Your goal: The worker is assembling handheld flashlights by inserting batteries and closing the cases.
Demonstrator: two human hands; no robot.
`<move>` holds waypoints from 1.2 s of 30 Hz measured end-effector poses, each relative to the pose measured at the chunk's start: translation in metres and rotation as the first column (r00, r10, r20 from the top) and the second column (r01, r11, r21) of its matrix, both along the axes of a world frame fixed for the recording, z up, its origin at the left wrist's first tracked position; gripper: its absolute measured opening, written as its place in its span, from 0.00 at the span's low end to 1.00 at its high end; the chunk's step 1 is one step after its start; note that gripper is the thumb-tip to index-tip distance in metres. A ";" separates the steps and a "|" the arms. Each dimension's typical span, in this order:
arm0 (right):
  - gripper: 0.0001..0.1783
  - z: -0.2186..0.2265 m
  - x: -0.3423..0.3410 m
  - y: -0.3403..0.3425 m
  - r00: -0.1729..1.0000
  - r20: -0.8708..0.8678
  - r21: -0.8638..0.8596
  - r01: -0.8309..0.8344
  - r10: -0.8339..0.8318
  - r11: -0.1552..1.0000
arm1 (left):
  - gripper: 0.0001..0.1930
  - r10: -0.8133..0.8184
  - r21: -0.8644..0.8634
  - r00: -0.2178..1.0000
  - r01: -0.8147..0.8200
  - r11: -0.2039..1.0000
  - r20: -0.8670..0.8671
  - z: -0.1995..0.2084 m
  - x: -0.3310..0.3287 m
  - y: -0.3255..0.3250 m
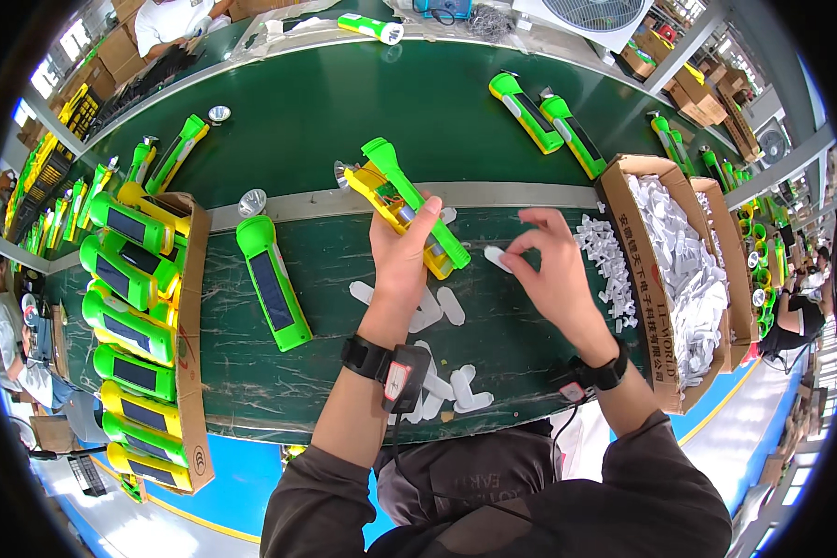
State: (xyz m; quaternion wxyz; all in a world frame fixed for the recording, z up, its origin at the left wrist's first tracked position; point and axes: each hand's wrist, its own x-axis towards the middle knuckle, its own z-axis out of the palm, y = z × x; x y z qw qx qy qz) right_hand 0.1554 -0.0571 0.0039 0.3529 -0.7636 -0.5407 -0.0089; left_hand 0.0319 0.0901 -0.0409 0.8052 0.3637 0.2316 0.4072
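Observation:
My left hand point(403, 249) is wrapped round an opened flashlight point(381, 192), its green and yellow halves spread apart so that wiring and a battery show inside. To its right, my right hand point(551, 270) pinches a small white oblong plastic piece point(496, 258) between thumb and finger, apart from the flashlight. Several like white pieces point(472, 391) lie loose on the bench below and beside my left wrist. A green flashlight with a dark solar panel point(275, 287) lies left of my left hand, with a round reflector point(252, 203) at its top end.
At the left, a cardboard box point(193, 344) holds several green and yellow flashlights. On the right stands a box of white pieces point(629, 270), beside a heap of small white parts point(606, 270). Beyond the metal strip, more flashlights point(572, 135) lie on the green belt point(344, 102).

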 end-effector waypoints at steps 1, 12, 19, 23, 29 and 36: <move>0.06 0.014 -0.002 0.008 0.980 -0.201 0.018 -0.004 0.007 1.000 | 0.19 0.006 0.023 1.000 -0.006 1.000 -0.013 -0.002 0.000 0.000; 0.07 0.025 -0.054 0.101 0.990 -0.104 0.229 -0.072 0.098 0.971 | 0.28 0.141 0.255 0.990 -0.134 0.958 -0.009 -0.015 0.012 -0.001; 0.07 0.021 -0.064 0.105 0.999 -0.050 0.225 0.002 0.010 0.974 | 0.21 0.118 0.294 0.993 -0.116 0.949 0.012 -0.019 0.013 -0.001; 0.07 0.015 -0.062 0.102 0.994 -0.109 0.208 0.027 -0.004 0.978 | 0.19 0.121 0.265 0.992 -0.129 0.956 0.046 -0.016 0.014 -0.004; 0.06 0.007 -0.066 0.103 0.997 -0.079 0.245 0.016 0.004 0.969 | 0.21 0.121 0.268 0.978 -0.164 0.949 0.170 -0.027 0.014 -0.003; 0.08 0.024 -0.048 0.081 0.949 -0.242 0.310 -0.121 0.202 0.943 | 0.23 0.043 0.304 0.999 -0.048 0.951 0.025 -0.004 0.007 -0.005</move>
